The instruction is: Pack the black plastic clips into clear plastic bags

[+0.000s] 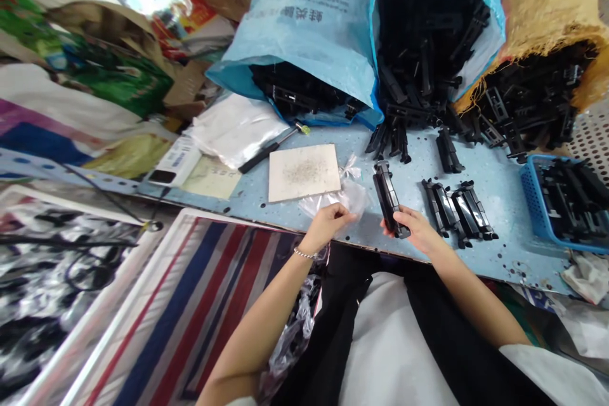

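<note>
Shirt [392, 342], black part [386, 190] jutting from right grip [417, 228]

No text reads clearly (even characters [297, 14] on the left blue bag [333, 54]).

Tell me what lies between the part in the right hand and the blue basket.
A group of black parts lies there on the table, as the head view shows.
</note>
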The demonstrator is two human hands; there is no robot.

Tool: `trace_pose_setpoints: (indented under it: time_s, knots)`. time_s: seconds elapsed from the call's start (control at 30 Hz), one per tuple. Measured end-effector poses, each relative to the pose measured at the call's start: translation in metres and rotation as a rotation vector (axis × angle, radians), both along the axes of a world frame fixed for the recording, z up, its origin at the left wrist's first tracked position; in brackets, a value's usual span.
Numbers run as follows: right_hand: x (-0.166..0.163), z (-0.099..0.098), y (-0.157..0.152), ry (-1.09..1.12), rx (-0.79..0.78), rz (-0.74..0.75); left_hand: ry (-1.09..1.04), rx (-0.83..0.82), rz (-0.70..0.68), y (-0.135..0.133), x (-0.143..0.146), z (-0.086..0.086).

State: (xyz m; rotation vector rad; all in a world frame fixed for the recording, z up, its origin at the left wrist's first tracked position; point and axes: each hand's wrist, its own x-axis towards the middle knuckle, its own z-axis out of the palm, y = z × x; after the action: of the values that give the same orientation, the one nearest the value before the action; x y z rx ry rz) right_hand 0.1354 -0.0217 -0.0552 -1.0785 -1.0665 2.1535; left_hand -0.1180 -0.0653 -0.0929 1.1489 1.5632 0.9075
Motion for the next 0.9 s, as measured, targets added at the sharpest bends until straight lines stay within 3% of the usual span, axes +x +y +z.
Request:
trace_pose_setpoints:
  time_s: [0.13,0.27,0.43,0.53,0.7,0.77,0.9]
  knots:
    - [-0.009,0.001,-0.002,0.131,-0.089,-0.016,-0.052,-0.088,-0.055,0.003,0.005,0.001]
    - [-0.037,-0.007,0.000,0.307,-0.213,-0.088,0.161,0.021,-0.147,0.007,0.013,0.007]
    - [-0.058,-0.024,0.005,0.108,-0.092,-0.317,0.337,0.334,-0.037,-0.005,0.005,0.027]
    - [-0.049,-0.021,0.004,0.074,-0.031,-0.329,0.391,0.337,0.007,-0.013,-0.001,0.034]
    - [-0.047,-0.008,-0.004,0.265,-0.179,-0.257,0.068,0.111,0.095,0.000,0.012,0.015]
    - [-0.056,-0.010,-0.005,0.281,-0.219,-0.244,0.008,0.124,0.110,0.004,0.017,0.008]
    - [-0.060,-0.018,-0.007,0.081,-0.048,-0.357,0.373,0.394,-0.053,-0.003,0.006,0.013]
